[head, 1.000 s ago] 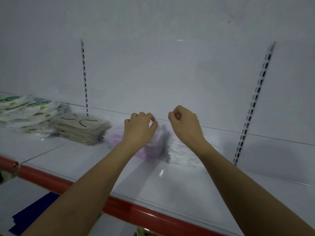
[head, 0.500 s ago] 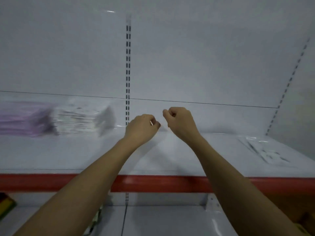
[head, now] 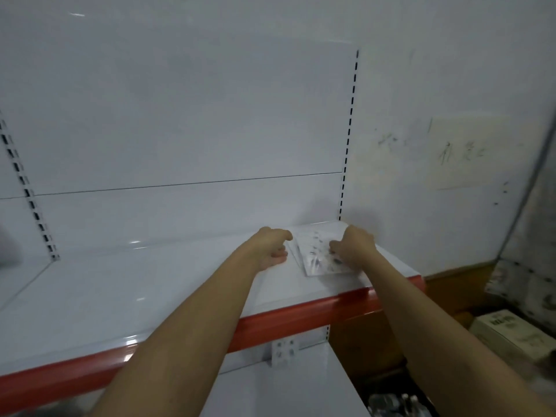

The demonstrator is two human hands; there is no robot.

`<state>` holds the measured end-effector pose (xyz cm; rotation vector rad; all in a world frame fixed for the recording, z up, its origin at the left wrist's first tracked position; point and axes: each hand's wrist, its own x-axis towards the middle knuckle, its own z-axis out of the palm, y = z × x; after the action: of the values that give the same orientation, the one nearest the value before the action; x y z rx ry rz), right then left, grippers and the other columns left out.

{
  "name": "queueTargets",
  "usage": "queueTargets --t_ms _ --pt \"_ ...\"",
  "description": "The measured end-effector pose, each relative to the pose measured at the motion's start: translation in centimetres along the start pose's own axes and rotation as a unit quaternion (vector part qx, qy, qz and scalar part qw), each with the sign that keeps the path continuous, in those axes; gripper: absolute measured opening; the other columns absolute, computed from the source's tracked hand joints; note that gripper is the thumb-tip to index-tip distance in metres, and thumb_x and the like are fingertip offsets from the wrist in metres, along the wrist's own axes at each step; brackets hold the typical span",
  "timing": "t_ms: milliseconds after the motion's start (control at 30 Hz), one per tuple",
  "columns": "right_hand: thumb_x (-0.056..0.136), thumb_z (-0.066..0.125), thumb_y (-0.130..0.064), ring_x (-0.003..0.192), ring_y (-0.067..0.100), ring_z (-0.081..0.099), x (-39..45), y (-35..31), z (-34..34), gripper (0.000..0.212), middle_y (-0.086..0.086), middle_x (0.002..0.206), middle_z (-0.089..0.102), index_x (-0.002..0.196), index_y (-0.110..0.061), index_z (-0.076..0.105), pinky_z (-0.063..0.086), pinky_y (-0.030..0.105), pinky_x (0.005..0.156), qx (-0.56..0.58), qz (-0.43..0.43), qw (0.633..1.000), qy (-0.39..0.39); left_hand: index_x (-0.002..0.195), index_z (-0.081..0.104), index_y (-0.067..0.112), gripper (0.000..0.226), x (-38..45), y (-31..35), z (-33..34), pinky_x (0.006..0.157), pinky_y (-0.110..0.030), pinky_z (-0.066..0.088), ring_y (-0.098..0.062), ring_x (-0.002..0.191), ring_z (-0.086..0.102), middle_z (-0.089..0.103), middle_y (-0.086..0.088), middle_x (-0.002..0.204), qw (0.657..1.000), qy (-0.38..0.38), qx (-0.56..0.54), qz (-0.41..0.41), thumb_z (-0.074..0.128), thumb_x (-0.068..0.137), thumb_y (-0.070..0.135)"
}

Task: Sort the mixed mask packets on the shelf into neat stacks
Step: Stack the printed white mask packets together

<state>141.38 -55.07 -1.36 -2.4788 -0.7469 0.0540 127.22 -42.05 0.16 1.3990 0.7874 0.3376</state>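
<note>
Two hands flank the clear printed mask packets point(head: 320, 255) | at right end of white metal shelf point(head: 150, 296) | left hand point(head: 270, 246) touches left edge, fingers curled, grip unclear | right hand point(head: 353, 243) pinches right edge | long axis runs front-to-back

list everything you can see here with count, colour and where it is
packets: a few, exact count unclear, clear with dark print, flat at the shelf's right end
shelf: one, white with red front edge, across the middle
back panel: one, white, behind the shelf
slotted uprights: two, white, left and centre-right
paper: one, pale, scribbled on, wall at right
boxes: several, pale, lower right
left hand: fingers curled, at the packets' left edge
right hand: fingers curled onto the packets' right side
</note>
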Motion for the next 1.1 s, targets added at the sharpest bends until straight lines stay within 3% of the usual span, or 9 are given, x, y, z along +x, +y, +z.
queueTargets --t_ms 167,233,333,400,500,567,667,867,1100 --pt "0.082 0.074 -0.023 0.08 0.027 0.058 0.3 -0.1 1.0 0.026 0.007 0.077 0.056 0.08 -0.009 0.053 0.049 0.035 0.07 0.063 0.004 0.997 -0.036 0.096 0.055 0.001 0.008 1.9 1.2 3.1 0.063 -0.028 0.05 -0.019 0.066 0.052 0.054 -0.012 0.083 0.996 0.024 0.077 -0.039 0.062 0.092 -0.001" --pt "0.078 0.077 -0.022 0.072 0.026 0.055 0.4 -0.5 0.7 0.028 0.008 0.071 0.051 0.074 -0.009 0.052 0.044 0.031 0.061 0.07 0.017 0.994 -0.081 0.085 0.054 0.005 0.014 2.2 1.0 3.4 0.065 -0.027 0.045 -0.017 0.063 0.046 0.049 -0.009 0.076 0.995 0.013 0.096 -0.03 0.067 0.091 0.002" --pt "0.074 0.08 -0.02 0.068 0.022 0.055 0.3 -0.6 -0.2 0.028 0.007 0.074 0.054 0.073 -0.01 0.054 0.045 0.028 0.061 0.124 0.012 0.985 -0.118 0.095 0.061 0.0 0.009 2.1 0.7 3.3 0.081 -0.034 0.054 -0.026 0.08 0.063 0.062 -0.014 0.086 0.992 -0.017 0.122 0.002 0.068 0.09 0.001" --pt "0.071 0.084 -0.021 0.082 0.023 0.063 0.3 -0.6 -0.3 0.037 0.006 0.09 0.063 0.094 -0.012 0.056 0.055 0.035 0.074 0.187 0.0 0.975 -0.12 0.105 0.062 -0.001 0.014 1.7 0.4 2.7 0.082 -0.039 0.058 -0.03 0.09 0.068 0.069 -0.017 0.1 0.992 -0.03 0.114 0.051 0.06 0.092 -0.005" --pt "0.08 0.079 -0.006 0.101 0.031 0.067 -0.5 -1.3 0.2 0.083 0.018 0.114 0.064 0.142 -0.016 0.027 0.057 0.046 0.086 0.406 -0.006 0.903 -0.143 0.11 0.055 0.008 0.023 1.1 0.1 1.2 0.079 -0.045 0.056 -0.028 0.081 0.065 0.066 -0.017 0.104 0.982 -0.014 0.084 0.168 0.057 0.092 -0.005" --pt "0.084 0.072 0.003 0.1 0.033 0.07 -1.4 -2.4 0.1 0.07 0.021 0.115 0.067 0.142 -0.009 0.035 0.058 0.048 0.087 0.484 -0.065 0.863 -0.129 0.116 0.05 0.011 0.026 0.2 0.4 0.0 0.074 -0.039 0.054 -0.023 0.079 0.062 0.064 -0.011 0.106 0.967 0.015 0.076 0.245 0.059 0.094 0.001" --pt "0.086 0.068 0.004 0.1 0.028 0.071 -2.6 -4.3 -0.5 0.04 0.013 0.114 0.071 0.124 -0.006 0.059 0.06 0.043 0.085 0.494 -0.179 0.846 -0.087 0.123 0.05 0.015 0.033 -1.7 1.1 -1.6 0.076 -0.03 0.057 -0.019 0.091 0.069 0.067 -0.006 0.111 0.942 0.011 0.056 0.33 0.063 0.093 0.007" --pt "0.085 0.067 0.002 0.109 0.016 0.068 -3.9 -3.6 2.4 0.054 0.003 0.124 0.068 0.134 -0.014 0.051 0.057 0.043 0.093 0.39 -0.228 0.878 -0.16 0.13 0.05 0.014 0.047 -2.4 -2.2 -4.0 0.084 -0.029 0.059 -0.016 0.108 0.068 0.067 -0.001 0.122 0.941 -0.013 0.116 0.318 0.072 0.089 0.011" --pt "0.086 0.062 0.003 0.105 0.017 0.07 -3.9 -5.9 1.8 0.048 0.003 0.118 0.069 0.129 -0.017 0.053 0.059 0.041 0.089 0.424 -0.228 0.865 -0.143 0.13 0.05 0.016 0.045 -2.2 -1.1 -4.8 0.085 -0.029 0.058 -0.014 0.106 0.068 0.067 0.0 0.119 0.935 -0.003 0.099 0.341 0.069 0.09 0.008"
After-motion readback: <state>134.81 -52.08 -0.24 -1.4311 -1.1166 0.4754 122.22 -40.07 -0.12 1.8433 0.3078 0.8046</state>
